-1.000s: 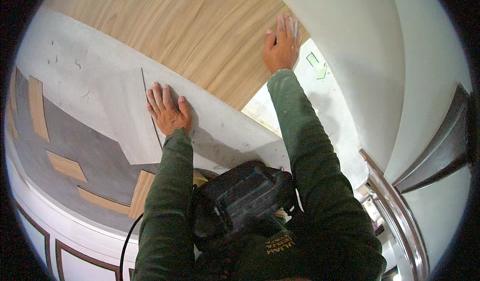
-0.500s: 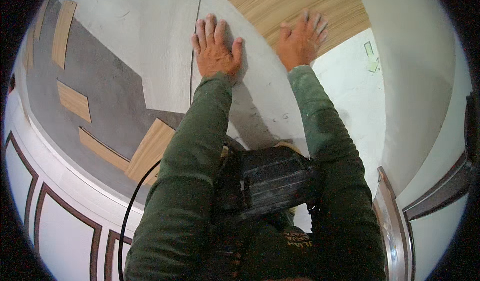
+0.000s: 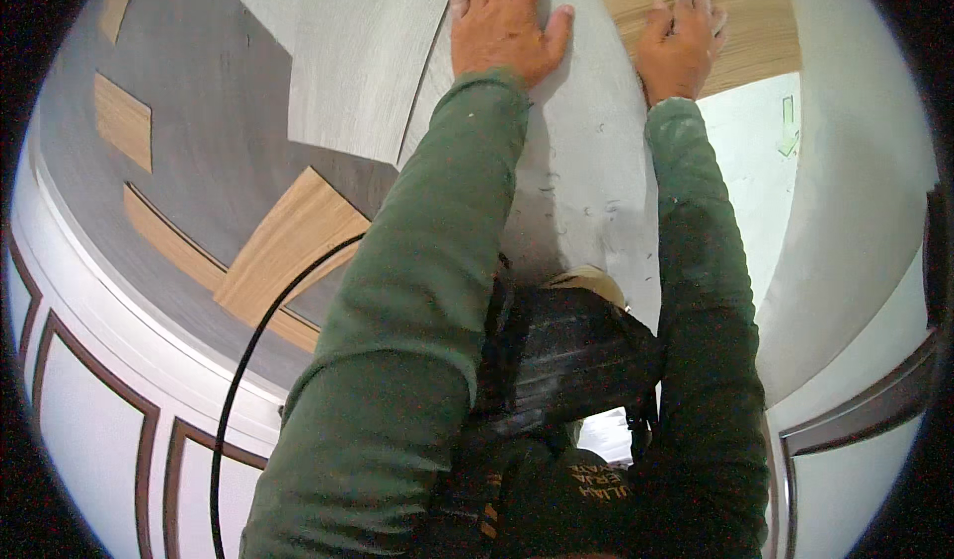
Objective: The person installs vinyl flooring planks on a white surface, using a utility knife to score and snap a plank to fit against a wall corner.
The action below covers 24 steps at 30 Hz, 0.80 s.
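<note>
My left hand (image 3: pixel 505 28) lies palm down with fingers spread on a pale grey surface (image 3: pixel 586 152), beside the dark edge line of a light grey wood-grain plank (image 3: pixel 363 62); its fingertips reach the top edge of the view. Farther right, my right hand (image 3: pixel 682 50) rests on a tan wood-grain panel (image 3: pixel 760 12), its wrist close to the panel's edge. Its fingers are apart and a little bent, with pale dust on the tips. Neither hand grips anything. Both forearms are in green sleeves.
Several tan wood-grain offcuts (image 3: pixel 288 231) lie on the dark grey floor at left. A black cable (image 3: pixel 238 380) curves beside my left arm. White panelled fronts with brown trim (image 3: pixel 94 440) run along the lower left. A green arrow (image 3: pixel 789 127) marks the white area at right, beside a pale wall (image 3: pixel 860 191).
The view has shifted, so both hands and the tan panel appear higher and farther right. My right fingers look more bent than before. Both hands remain on the surfaces.
</note>
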Available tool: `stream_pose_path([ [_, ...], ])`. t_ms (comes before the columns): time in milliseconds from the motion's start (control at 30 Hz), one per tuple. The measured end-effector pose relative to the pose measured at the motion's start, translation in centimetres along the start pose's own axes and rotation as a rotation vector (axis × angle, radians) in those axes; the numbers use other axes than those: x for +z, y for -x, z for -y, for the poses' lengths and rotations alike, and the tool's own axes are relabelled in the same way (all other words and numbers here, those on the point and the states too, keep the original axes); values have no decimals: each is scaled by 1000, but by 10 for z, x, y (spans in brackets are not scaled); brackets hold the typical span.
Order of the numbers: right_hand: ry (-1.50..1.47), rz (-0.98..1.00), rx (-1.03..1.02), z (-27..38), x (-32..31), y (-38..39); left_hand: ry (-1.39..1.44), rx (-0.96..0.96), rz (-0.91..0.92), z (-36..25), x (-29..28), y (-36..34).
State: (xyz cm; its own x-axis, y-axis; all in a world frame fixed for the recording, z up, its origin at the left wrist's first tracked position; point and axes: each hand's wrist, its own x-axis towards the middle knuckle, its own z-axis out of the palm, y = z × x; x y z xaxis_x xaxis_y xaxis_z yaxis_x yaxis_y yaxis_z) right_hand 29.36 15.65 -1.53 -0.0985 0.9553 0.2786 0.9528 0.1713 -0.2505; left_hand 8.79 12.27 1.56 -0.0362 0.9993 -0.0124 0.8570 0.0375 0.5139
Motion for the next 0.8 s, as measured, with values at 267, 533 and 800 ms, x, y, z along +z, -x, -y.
stream_pose_path([
  [267, -250, -101, 113, -10, -5, -2, 53, 1, 5, -8, -9, -5],
  [533, -222, -248, 10, 22, -58, -52, 44, 0, -3, -10, -7, -5],
  [800, -183, 58, 44, 25, -14, -33, 34, -9, 24, -20, -7, -7],
])
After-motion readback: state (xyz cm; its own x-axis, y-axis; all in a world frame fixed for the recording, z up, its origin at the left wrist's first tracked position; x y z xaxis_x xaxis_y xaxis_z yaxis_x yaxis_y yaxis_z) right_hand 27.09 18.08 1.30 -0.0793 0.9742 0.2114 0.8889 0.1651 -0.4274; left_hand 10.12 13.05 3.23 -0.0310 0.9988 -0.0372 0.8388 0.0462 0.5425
